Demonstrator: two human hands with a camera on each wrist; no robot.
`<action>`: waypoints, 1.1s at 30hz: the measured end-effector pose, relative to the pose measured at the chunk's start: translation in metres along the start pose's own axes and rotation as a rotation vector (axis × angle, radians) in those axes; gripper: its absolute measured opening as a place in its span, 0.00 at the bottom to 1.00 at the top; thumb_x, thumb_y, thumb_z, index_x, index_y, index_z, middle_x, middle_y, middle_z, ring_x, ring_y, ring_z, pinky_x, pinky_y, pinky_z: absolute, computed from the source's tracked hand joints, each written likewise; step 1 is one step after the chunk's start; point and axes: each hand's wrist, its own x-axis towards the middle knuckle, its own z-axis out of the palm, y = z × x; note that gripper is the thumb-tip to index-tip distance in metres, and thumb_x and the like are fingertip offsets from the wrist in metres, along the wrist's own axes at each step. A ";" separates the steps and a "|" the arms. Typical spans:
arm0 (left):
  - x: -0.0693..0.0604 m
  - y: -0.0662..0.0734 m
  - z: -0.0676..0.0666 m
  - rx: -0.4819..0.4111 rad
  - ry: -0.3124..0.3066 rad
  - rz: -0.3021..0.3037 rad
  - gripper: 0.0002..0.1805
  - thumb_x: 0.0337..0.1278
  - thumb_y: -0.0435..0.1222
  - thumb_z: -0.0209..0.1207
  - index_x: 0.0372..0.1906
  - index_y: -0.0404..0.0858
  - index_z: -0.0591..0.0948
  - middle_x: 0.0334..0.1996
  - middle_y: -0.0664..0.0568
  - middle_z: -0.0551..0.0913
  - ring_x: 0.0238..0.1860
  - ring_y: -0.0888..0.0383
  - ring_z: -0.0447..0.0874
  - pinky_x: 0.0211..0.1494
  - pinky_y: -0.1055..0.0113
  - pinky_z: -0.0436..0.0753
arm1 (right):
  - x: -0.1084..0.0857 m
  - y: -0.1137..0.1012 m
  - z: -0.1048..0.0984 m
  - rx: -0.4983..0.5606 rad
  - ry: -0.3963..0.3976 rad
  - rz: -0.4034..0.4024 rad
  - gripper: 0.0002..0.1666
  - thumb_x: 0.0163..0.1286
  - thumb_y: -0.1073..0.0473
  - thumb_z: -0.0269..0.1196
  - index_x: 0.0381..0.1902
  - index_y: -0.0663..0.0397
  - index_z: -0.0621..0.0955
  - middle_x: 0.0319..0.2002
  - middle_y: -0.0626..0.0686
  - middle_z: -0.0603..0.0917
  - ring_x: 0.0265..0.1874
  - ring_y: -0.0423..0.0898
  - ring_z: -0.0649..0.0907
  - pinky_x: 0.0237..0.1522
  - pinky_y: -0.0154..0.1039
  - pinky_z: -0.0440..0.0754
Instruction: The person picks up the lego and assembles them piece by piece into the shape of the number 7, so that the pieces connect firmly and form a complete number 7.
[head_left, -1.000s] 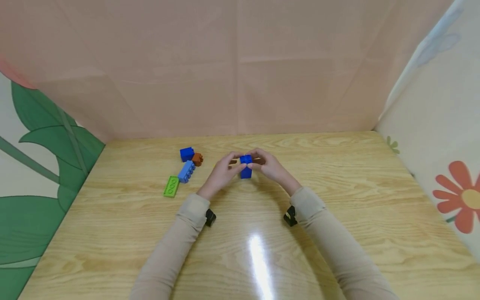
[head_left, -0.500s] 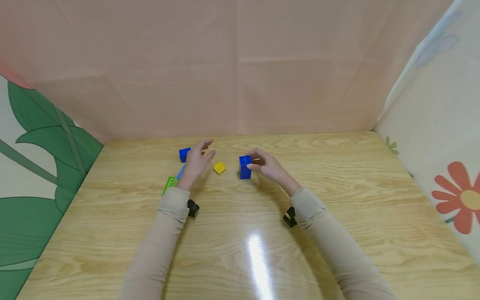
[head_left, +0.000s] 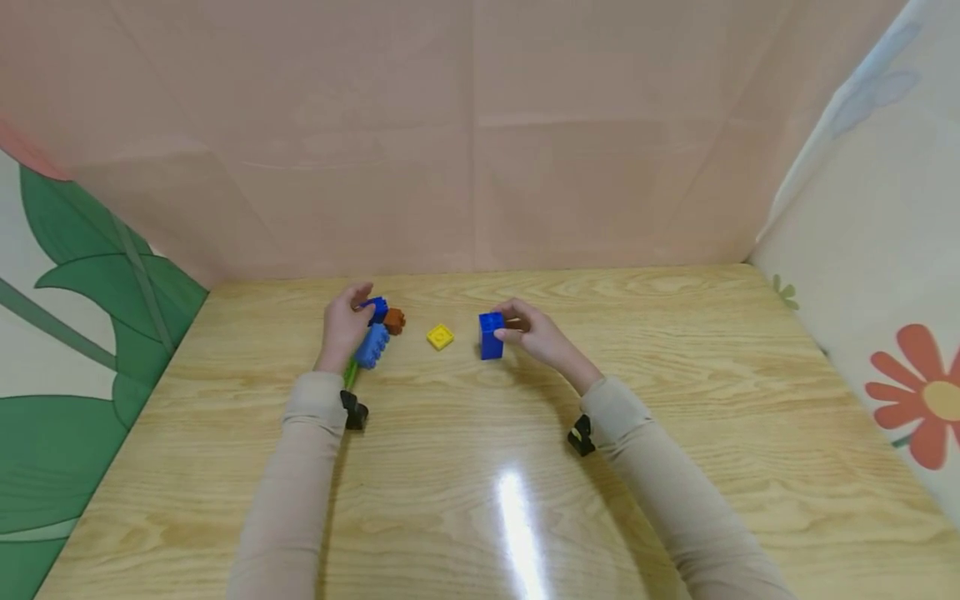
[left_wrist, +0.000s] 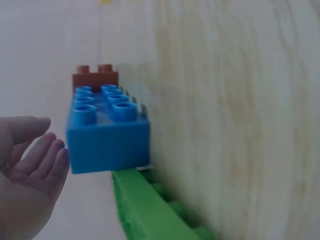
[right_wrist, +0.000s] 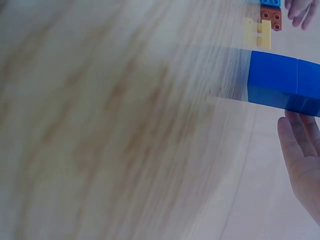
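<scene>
My right hand [head_left: 531, 329] pinches an upright stack of two dark blue toy building bricks [head_left: 491, 343], thumb in front and fingers behind. Its fingers [right_wrist: 295, 135] show beside the stack in the right wrist view. My left hand [head_left: 345, 325] is over the loose pieces at the left, by a dark blue brick [head_left: 378, 308]. In the left wrist view its thumb and fingers [left_wrist: 47, 160] stand apart, loosely curved, and the light blue brick [left_wrist: 107, 147] hides what lies behind. A brown brick [head_left: 394, 322] and a green brick [left_wrist: 150, 210] lie close by.
A small yellow brick [head_left: 440, 337] lies between the loose pieces and the stack. The wooden table [head_left: 465, 467] meets a pinkish backdrop [head_left: 472, 167] at the back. Printed walls flank both sides.
My left hand has left the stack and moved left to the loose bricks, uncovering the yellow brick. My right hand stays at the stack.
</scene>
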 end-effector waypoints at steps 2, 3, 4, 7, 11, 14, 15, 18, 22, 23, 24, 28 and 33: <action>0.001 -0.003 -0.001 0.028 -0.034 0.003 0.25 0.66 0.27 0.50 0.68 0.32 0.67 0.67 0.37 0.69 0.68 0.42 0.67 0.69 0.51 0.71 | 0.000 0.000 0.000 0.000 0.004 -0.011 0.20 0.70 0.66 0.57 0.58 0.66 0.71 0.57 0.67 0.75 0.61 0.65 0.74 0.62 0.56 0.75; 0.001 -0.005 -0.001 0.051 -0.049 0.008 0.26 0.66 0.26 0.50 0.68 0.32 0.66 0.68 0.36 0.68 0.69 0.41 0.65 0.70 0.50 0.70 | 0.001 0.000 0.001 0.002 0.006 -0.014 0.20 0.70 0.66 0.57 0.57 0.66 0.71 0.56 0.67 0.75 0.61 0.65 0.74 0.62 0.56 0.75; 0.002 -0.007 -0.001 0.074 -0.062 0.012 0.26 0.66 0.26 0.49 0.69 0.31 0.65 0.68 0.36 0.66 0.70 0.40 0.63 0.71 0.50 0.67 | 0.001 0.001 0.001 0.001 0.004 -0.018 0.20 0.70 0.66 0.57 0.57 0.66 0.71 0.56 0.68 0.75 0.61 0.65 0.75 0.62 0.56 0.75; 0.003 -0.013 -0.002 0.155 -0.108 0.008 0.26 0.68 0.28 0.47 0.70 0.31 0.63 0.70 0.36 0.62 0.72 0.39 0.58 0.75 0.49 0.61 | 0.001 0.002 0.002 -0.001 0.001 -0.019 0.20 0.70 0.65 0.57 0.58 0.66 0.71 0.56 0.68 0.75 0.61 0.65 0.74 0.62 0.56 0.75; 0.006 -0.018 -0.003 0.208 -0.163 -0.009 0.26 0.70 0.30 0.45 0.70 0.31 0.62 0.71 0.34 0.60 0.72 0.38 0.56 0.76 0.48 0.58 | 0.000 0.002 0.002 0.001 0.001 -0.006 0.20 0.70 0.64 0.57 0.58 0.64 0.71 0.57 0.67 0.75 0.62 0.64 0.73 0.63 0.57 0.74; 0.006 -0.020 -0.004 0.242 -0.178 -0.009 0.26 0.70 0.31 0.48 0.70 0.31 0.63 0.70 0.33 0.62 0.71 0.37 0.58 0.74 0.47 0.61 | 0.000 0.002 0.002 0.001 0.002 -0.003 0.20 0.71 0.64 0.56 0.58 0.63 0.71 0.58 0.66 0.75 0.63 0.64 0.73 0.63 0.57 0.74; 0.006 -0.021 -0.004 0.250 -0.174 -0.006 0.26 0.69 0.32 0.49 0.69 0.30 0.64 0.69 0.33 0.63 0.70 0.37 0.60 0.73 0.47 0.63 | 0.000 0.002 0.001 0.003 0.001 -0.001 0.20 0.71 0.64 0.56 0.58 0.63 0.71 0.58 0.66 0.75 0.63 0.64 0.73 0.63 0.57 0.74; 0.005 -0.023 -0.005 0.259 -0.150 0.003 0.26 0.67 0.31 0.53 0.67 0.30 0.66 0.66 0.32 0.66 0.67 0.37 0.65 0.70 0.47 0.68 | 0.000 0.001 0.001 0.002 -0.004 -0.007 0.20 0.71 0.64 0.56 0.59 0.63 0.70 0.59 0.66 0.74 0.63 0.64 0.72 0.63 0.57 0.74; 0.005 -0.026 -0.007 0.235 -0.121 -0.007 0.26 0.65 0.32 0.55 0.66 0.29 0.68 0.64 0.31 0.68 0.64 0.37 0.69 0.66 0.48 0.72 | -0.001 -0.001 0.000 -0.010 -0.017 0.009 0.21 0.71 0.63 0.56 0.60 0.62 0.70 0.60 0.65 0.74 0.64 0.63 0.72 0.64 0.57 0.73; 0.004 -0.027 -0.008 0.231 -0.117 -0.011 0.26 0.65 0.32 0.55 0.66 0.29 0.68 0.64 0.31 0.68 0.64 0.37 0.69 0.66 0.48 0.73 | -0.001 -0.001 0.000 -0.014 -0.019 0.012 0.21 0.71 0.62 0.56 0.60 0.62 0.70 0.60 0.65 0.73 0.64 0.63 0.72 0.64 0.57 0.73; 0.004 -0.027 -0.008 0.228 -0.109 -0.012 0.27 0.65 0.32 0.56 0.66 0.29 0.68 0.64 0.31 0.69 0.63 0.37 0.70 0.66 0.48 0.73 | -0.002 -0.002 0.000 -0.018 -0.021 0.015 0.21 0.71 0.62 0.56 0.60 0.62 0.70 0.61 0.65 0.73 0.64 0.63 0.72 0.64 0.57 0.73; 0.003 -0.027 -0.010 0.196 -0.080 -0.035 0.28 0.64 0.32 0.56 0.67 0.29 0.67 0.63 0.30 0.69 0.62 0.36 0.71 0.64 0.47 0.74 | -0.002 -0.003 0.000 -0.020 -0.019 0.017 0.21 0.72 0.63 0.56 0.60 0.62 0.70 0.60 0.65 0.73 0.64 0.64 0.72 0.65 0.57 0.72; 0.002 -0.022 -0.013 0.114 -0.015 -0.080 0.31 0.62 0.33 0.56 0.70 0.34 0.64 0.62 0.32 0.67 0.61 0.37 0.70 0.64 0.47 0.75 | -0.001 -0.002 0.001 -0.010 -0.007 0.002 0.21 0.71 0.64 0.56 0.59 0.64 0.70 0.60 0.66 0.74 0.63 0.64 0.73 0.64 0.57 0.72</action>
